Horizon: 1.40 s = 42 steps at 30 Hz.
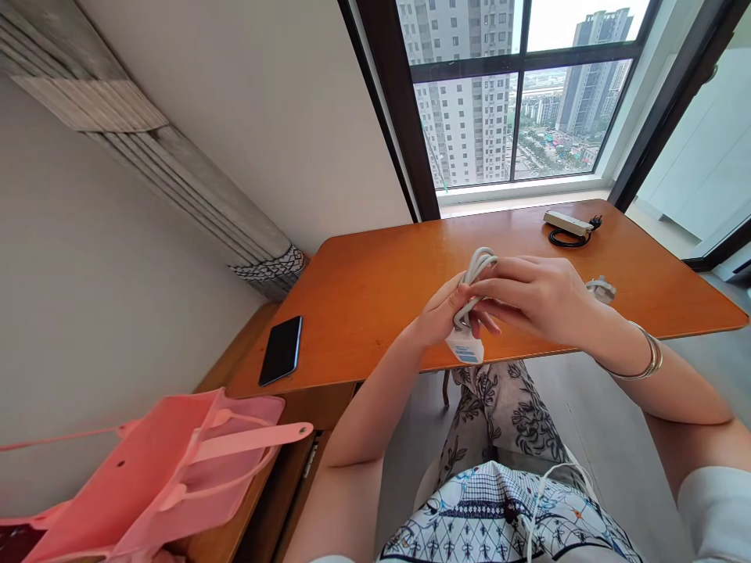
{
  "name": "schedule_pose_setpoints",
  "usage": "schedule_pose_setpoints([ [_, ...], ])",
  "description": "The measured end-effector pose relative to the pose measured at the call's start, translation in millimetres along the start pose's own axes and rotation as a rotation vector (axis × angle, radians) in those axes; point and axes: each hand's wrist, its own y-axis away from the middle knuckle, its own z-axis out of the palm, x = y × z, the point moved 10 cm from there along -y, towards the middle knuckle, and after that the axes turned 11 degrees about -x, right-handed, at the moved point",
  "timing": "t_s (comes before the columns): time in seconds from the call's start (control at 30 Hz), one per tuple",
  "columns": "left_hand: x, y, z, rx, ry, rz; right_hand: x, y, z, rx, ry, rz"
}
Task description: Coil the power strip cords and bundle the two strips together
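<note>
left hand [441, 311]: fingers closed on the bundled white cable [482, 259], thumb on the near side of the loops. right hand [537, 301]: comes in from the right, palm down, fingers bent and held narrow, tips at the same cable next to the left thumb. can't tell how hard the right fingers grip; some fingertips below the loops overlap, hard to sort out.

cable is in folded loops, sticking up above the hands. white block [465, 346] hangs just under the left hand, printed blue-ish face toward the camera, over the near edge of the table [375, 289]. join between block and cable is hidden by fingers.

white plug [601, 290] shows just past the right wrist, partly covered by it; can't tell if it rests on the table or belongs to the same cable.

far right of table: pale power strip [568, 224] with a black cord [569, 238] looped beside it. left end: dark phone [281, 350] lying flat, screen up, well apart from the hands. pink bag [235, 469] open, lower left, beside the table. metal bracelet [653, 353] on right wrist. window [516, 117] behind the table, tall buildings outside.
</note>
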Motion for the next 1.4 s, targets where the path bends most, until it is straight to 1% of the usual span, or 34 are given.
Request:
schedule_pose_setpoints([
  [0.07, -6, -2, 17.1, -0.142, -0.04, -0.029, 10, -6, -4, 0.0, -0.007, 0.03],
  [0.13, -11, -2, 26.4, -0.205, -0.022, -0.064, 18, -9, -5, -0.018, -0.027, 0.052],
  [0.23, -17, 0, 33.5, -0.233, 0.034, -0.132, 26, -10, -4, -0.06, -0.081, 0.053],
  [0.33, -22, 3, 35.7, -0.221, 0.083, -0.175, 33, -9, 0, -0.089, -0.17, 0.032],
  [0.5, -25, 10, 38.8, -0.222, 0.198, -0.135, 53, -8, 11, -0.068, -0.459, -0.012],
  [0.57, -26, 12, 40.1, -0.22, 0.24, -0.122, 61, -8, 20, -0.07, -0.582, -0.003],
  [0.63, -26, 15, 40.6, -0.207, 0.286, -0.117, 69, -5, 33, -0.061, -0.686, 0.05],
  [0.77, -20, 18, 34.5, -0.137, 0.368, -0.082, 77, 12, 63, 0.036, -0.861, 0.187],
  [0.83, -19, 19, 27.8, -0.082, 0.398, -0.088, 81, 24, 77, 0.101, -0.856, 0.268],
  [0.9, -22, 19, 21.5, -0.037, 0.416, -0.116, 88, 37, 90, 0.128, -0.765, 0.398],
  [0.93, -24, 19, 19.8, -0.03, 0.42, -0.126, 91, 42, 97, 0.114, -0.715, 0.459],
  [1.0, -24, 16, 20.3, -0.055, 0.417, -0.123, 93, 45, 112, 0.024, -0.706, 0.513],
  [1.03, -23, 15, 21.5, -0.075, 0.411, -0.11, 91, 45, 120, -0.027, -0.768, 0.513],
  [1.1, -20, 12, 23.7, -0.101, 0.395, -0.086, 86, 43, 134, -0.106, -1.013, 0.51],
  [1.2, -21, 12, 23.6, -0.089, 0.374, -0.112, 79, 45, 148, -0.142, -1.43, 0.576],
  [1.3, -24, 15, 19.0, -0.051, 0.375, -0.178, 71, 48, 153, -0.122, -1.708, 0.625],
  [1.4, -24, 19, 10.1, 0.003, 0.382, -0.2, 60, 49, 151, -0.13, -1.874, 0.572],
])
